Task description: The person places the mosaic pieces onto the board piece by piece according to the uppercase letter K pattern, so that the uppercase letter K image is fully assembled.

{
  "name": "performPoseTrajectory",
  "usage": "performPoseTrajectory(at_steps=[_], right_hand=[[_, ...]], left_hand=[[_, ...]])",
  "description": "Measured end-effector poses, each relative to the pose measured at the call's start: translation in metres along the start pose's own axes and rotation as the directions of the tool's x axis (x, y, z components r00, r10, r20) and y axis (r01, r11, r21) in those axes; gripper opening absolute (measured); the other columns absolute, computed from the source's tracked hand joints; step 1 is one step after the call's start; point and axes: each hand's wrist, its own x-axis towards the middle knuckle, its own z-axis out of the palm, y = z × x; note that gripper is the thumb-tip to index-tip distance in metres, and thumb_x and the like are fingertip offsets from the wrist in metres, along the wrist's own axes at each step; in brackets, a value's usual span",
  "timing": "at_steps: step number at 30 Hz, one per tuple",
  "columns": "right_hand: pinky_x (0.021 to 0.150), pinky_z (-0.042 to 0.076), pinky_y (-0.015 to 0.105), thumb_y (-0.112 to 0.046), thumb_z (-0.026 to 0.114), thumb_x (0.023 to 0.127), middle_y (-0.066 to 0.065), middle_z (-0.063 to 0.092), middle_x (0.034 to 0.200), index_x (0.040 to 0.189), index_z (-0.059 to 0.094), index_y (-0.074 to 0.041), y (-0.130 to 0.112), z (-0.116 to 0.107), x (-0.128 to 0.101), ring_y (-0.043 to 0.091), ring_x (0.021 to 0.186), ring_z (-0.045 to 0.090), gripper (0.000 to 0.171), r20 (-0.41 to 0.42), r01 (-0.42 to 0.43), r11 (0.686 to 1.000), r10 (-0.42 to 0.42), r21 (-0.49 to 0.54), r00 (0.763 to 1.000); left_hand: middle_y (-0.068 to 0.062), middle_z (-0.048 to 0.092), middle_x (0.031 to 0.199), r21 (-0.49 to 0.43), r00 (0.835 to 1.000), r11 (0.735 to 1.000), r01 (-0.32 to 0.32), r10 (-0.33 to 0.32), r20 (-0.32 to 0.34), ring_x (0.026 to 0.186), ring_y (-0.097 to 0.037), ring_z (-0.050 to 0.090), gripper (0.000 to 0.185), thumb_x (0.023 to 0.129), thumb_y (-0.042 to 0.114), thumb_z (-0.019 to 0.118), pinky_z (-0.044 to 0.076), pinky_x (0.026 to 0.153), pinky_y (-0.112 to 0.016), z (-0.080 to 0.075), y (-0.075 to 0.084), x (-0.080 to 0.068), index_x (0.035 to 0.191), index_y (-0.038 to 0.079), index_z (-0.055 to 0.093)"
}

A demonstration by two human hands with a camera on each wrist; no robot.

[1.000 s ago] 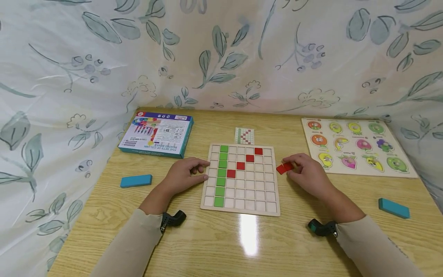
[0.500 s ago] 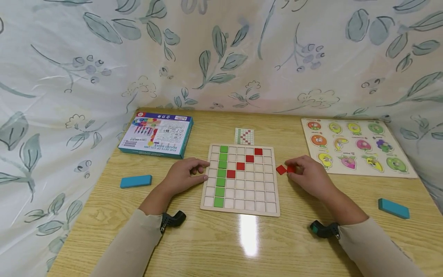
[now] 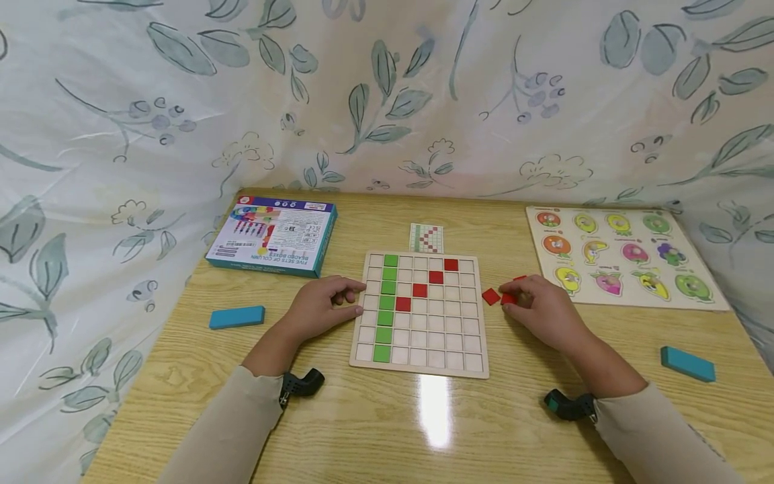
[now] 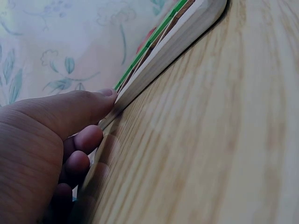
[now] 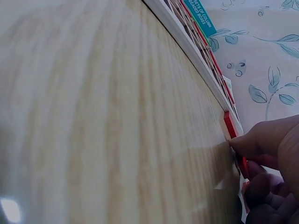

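Note:
In the head view a square wooden grid board [image 3: 447, 341] lies on the table, with a column of green tiles [image 3: 385, 302] and a diagonal of red tiles [image 3: 420, 290] in it. My left hand [image 3: 323, 306] rests at the board's left edge, thumb and forefinger touching it, as the left wrist view also shows. Right of the board, my right hand [image 3: 541, 310] pinches a red tile [image 3: 508, 298] at the tabletop. One loose red tile [image 3: 491, 296] lies between that hand and the board. Another red tile [image 3: 520, 277] peeks out behind the fingers, mostly hidden.
A small pattern card [image 3: 426, 238] lies behind the board. At the back left is a blue box [image 3: 272, 235]; a fruit puzzle board [image 3: 623, 259] occupies the back right. Blue blocks lie on both sides, a left block [image 3: 237, 317] and a right block [image 3: 688, 364].
My right hand has shifted slightly to the right and toward me. The red tiles there now lie apart, and a further one shows behind the fingers. My left hand has stayed put.

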Motion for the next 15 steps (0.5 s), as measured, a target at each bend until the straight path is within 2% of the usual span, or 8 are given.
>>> performPoseTrajectory(at_steps=[7, 15], right_hand=[[0.062, 0.040, 0.032, -0.010, 0.084, 0.091, 0.007, 0.064, 0.097, 0.121, 0.079, -0.007, 0.000, 0.000, -0.003, 0.019, 0.071, 0.049, 0.030, -0.006, 0.004, 1.000, -0.004, 0.013, 1.000], [0.062, 0.045, 0.030, -0.010, 0.086, 0.091, 0.004, 0.065, 0.099, 0.118, 0.081, -0.013, -0.013, 0.003, -0.004, 0.018, 0.071, 0.054, 0.028, 0.021, 0.036, 0.996, -0.038, 0.080, 0.999]], left_hand=[[0.011, 0.065, 0.096, -0.011, 1.000, 1.000, 0.000, 0.000, -0.002, 0.085, -0.015, 0.056, 0.036, 0.095, 0.027, 0.084, 0.046, 0.080, -0.036, -0.001, 0.002, -0.001, 0.130, 0.018, 0.077], [0.011, 0.065, 0.097, -0.014, 1.000, 1.000, 0.003, -0.003, 0.002, 0.085, -0.015, 0.056, 0.036, 0.096, 0.027, 0.084, 0.046, 0.080, -0.036, -0.002, 0.002, -0.001, 0.130, 0.018, 0.077]])
